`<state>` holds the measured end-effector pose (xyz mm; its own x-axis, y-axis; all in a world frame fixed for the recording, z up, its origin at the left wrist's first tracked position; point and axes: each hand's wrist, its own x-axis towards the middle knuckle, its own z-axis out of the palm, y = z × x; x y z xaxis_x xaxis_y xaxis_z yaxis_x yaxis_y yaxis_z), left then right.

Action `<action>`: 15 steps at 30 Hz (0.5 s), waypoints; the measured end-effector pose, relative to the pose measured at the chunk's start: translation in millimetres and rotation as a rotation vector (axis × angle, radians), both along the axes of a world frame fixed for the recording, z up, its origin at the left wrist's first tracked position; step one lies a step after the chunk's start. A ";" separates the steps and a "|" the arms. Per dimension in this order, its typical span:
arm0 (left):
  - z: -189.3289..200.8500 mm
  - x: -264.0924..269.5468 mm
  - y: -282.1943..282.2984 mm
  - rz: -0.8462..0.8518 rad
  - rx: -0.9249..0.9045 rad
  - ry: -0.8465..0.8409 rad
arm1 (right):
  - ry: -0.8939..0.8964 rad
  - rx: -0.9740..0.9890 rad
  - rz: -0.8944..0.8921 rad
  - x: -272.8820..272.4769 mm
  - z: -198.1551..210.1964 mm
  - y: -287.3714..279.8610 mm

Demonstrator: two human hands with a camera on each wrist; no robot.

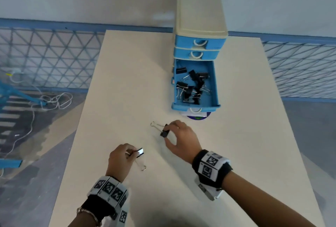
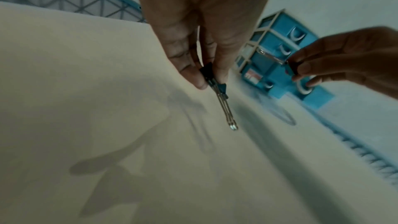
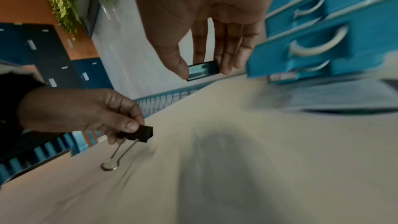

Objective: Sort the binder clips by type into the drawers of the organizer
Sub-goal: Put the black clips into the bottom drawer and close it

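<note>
A cream and blue drawer organizer (image 1: 200, 19) stands at the table's far right. Its third drawer (image 1: 215, 81) is pulled out and holds several black binder clips (image 1: 192, 87); the two drawers above are pushed in. My left hand (image 1: 121, 157) pinches a black binder clip (image 1: 140, 152) (image 2: 212, 77) (image 3: 140, 133), its wire handles hanging down toward the table. My right hand (image 1: 179, 136) pinches another black binder clip (image 1: 164, 132) (image 3: 203, 70) between thumb and fingers, in front of the open drawer, with a wire handle pointing left.
The cream table (image 1: 127, 99) ends at a blue mesh railing (image 1: 45, 59) behind it. A purple and white round thing (image 1: 197, 117) peeks out under the open drawer. Loose white cables (image 1: 54, 99) lie on the floor to the left.
</note>
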<state>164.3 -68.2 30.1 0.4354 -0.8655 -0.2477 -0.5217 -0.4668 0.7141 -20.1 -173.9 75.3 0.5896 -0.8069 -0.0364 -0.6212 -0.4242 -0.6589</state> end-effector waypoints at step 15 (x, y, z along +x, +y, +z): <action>80.5 -96.8 -211.5 0.095 -0.324 0.190 | 0.082 -0.113 -0.223 -68.6 36.2 -161.2</action>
<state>67.5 -279.7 110.5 0.4901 -0.8702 -0.0516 -0.3316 -0.2408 0.9122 -88.8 -335.1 111.4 0.3957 -0.9182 0.0206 -0.7571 -0.3388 -0.5586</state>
